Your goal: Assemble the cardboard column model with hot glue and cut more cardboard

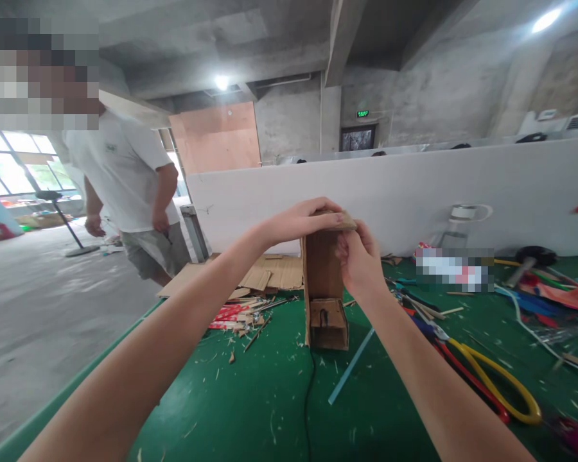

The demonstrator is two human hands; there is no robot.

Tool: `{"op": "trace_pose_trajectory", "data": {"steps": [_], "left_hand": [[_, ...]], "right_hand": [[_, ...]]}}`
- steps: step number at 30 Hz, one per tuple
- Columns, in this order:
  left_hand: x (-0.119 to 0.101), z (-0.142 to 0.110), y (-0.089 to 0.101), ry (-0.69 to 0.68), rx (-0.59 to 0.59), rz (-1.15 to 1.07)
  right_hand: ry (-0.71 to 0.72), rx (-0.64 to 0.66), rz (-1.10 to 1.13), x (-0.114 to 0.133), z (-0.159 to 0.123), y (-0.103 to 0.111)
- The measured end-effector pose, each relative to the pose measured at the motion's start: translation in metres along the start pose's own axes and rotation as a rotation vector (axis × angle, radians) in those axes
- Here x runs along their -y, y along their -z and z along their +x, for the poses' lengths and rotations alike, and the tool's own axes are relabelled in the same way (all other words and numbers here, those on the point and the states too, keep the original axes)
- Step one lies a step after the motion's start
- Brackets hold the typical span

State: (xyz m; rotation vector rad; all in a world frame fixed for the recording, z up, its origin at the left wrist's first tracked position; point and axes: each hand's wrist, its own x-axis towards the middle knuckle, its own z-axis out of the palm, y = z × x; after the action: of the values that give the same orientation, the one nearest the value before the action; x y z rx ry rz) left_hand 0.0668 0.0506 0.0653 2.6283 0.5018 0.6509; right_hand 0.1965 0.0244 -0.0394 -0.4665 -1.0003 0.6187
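Observation:
A tall, narrow cardboard stand stands upright on the green table, its front hollow and a small open cardboard box at its foot. My left hand reaches over the top, its fingers closed on the cardboard top piece. At the upper right edge, my right hand grips the same stand with curled fingers. A black cord runs from the base toward me. To the right of the base lies a pale blue stick.
Cardboard sheets and scraps lie left of the stand. Yellow-handled scissors, a red-handled tool and a clear bottle are on the right. A white partition runs behind. A person is at the left.

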Motion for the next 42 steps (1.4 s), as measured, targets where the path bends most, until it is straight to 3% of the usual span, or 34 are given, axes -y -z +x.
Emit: {"op": "trace_pose_trajectory", "data": {"steps": [23,42], "left_hand": [[0.001,0.002,0.001,-0.046,0.025,-0.023],[-0.005,0.005,0.003,-0.051,0.083,0.221]], "right_hand": [[0.025,0.016,-0.054,-0.001,-0.002,-0.004],[-0.029,0.001,0.093,0.007,0.0,-0.004]]}}
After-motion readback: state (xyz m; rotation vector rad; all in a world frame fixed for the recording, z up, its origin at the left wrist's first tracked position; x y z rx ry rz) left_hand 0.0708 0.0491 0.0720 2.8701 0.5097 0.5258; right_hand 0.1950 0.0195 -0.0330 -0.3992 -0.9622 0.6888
